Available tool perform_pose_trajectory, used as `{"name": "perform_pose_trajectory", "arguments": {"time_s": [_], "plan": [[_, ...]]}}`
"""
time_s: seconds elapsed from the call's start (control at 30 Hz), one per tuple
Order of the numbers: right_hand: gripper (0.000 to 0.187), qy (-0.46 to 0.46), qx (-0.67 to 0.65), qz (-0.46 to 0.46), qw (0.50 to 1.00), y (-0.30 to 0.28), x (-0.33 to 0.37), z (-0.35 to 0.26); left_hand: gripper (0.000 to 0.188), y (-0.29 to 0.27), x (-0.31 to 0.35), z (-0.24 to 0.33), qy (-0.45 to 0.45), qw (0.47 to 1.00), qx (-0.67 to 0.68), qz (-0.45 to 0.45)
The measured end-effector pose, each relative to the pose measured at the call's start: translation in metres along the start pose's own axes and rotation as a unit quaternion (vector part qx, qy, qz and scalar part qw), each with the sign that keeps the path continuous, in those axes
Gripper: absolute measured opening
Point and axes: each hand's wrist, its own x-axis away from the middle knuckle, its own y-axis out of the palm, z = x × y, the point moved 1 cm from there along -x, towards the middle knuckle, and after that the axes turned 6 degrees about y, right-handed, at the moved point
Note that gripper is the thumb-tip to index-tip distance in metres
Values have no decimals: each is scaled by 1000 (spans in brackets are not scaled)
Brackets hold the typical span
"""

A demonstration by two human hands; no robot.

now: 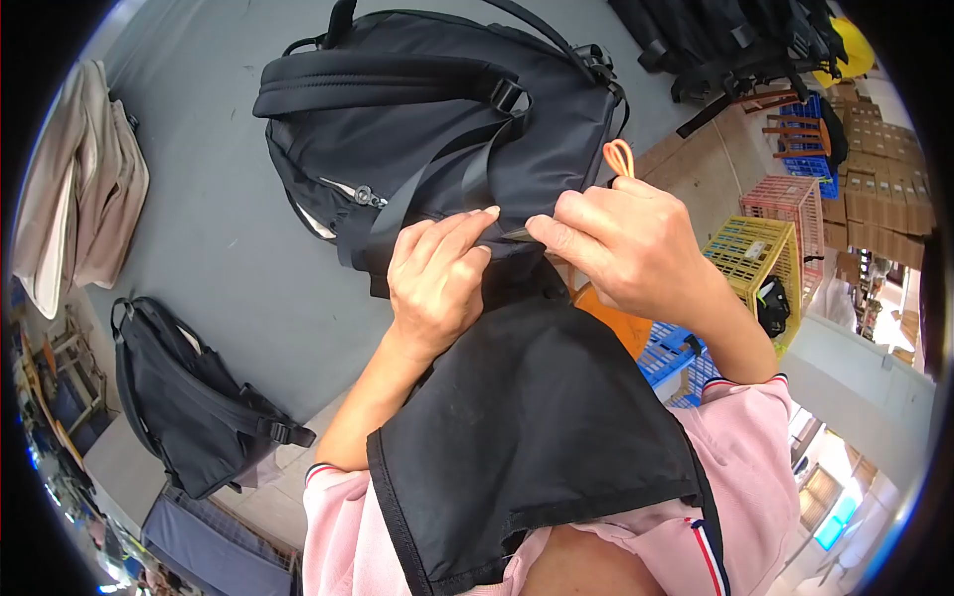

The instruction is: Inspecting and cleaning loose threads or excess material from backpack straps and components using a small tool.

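Note:
A black backpack (556, 139) lies on the grey table before me, its padded shoulder strap (388, 83) and a flat webbing strap (481, 171) on top. My left hand (437, 273) is closed on the backpack's near edge, fingers pinching the black fabric. Just to its right, my right hand (626, 238) is closed around thread snips, whose orange loop (618, 157) sticks out above the fist. Their narrow tip points at the fabric by my left fingertips. The rest of the snips is hidden in the hand. A zipper pull (368, 196) shows on the backpack's left side.
Beige fabric pieces (84, 189) lie on the table's far left. Another black backpack (199, 397) sits at the lower left. More black bags (735, 45) are piled at the far right. Beyond the table's right edge stand a yellow crate (750, 248), a blue crate (676, 358) and cardboard boxes (879, 169).

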Motion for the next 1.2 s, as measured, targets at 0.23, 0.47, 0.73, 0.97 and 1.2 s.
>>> {"name": "perform_pose_trajectory", "arguments": {"time_s": [0.23, 0.47, 0.73, 0.97, 1.2], "plan": [[18, 10, 20, 12, 1000, -4, 0, -2, 13, 2, -1, 2, -1, 1000, -7, 1], [8, -21, 117, 3, 993, -3, -1, -11, 28, 3, -6, 2, -2, 1000, -14, -15], [13, 43, 71, 37, 996, -3, 7, -7, 13, 6, -8, 1, -5, 1000, -7, -8], [28, 170, -85, 117, 975, 19, 20, 20, 19, -21, -2, 5, -45, 996, -15, -71], [11, 510, -509, 231, 654, 107, 90, 59, 28, -58, -51, 16, -244, 851, 126, -448]]}}
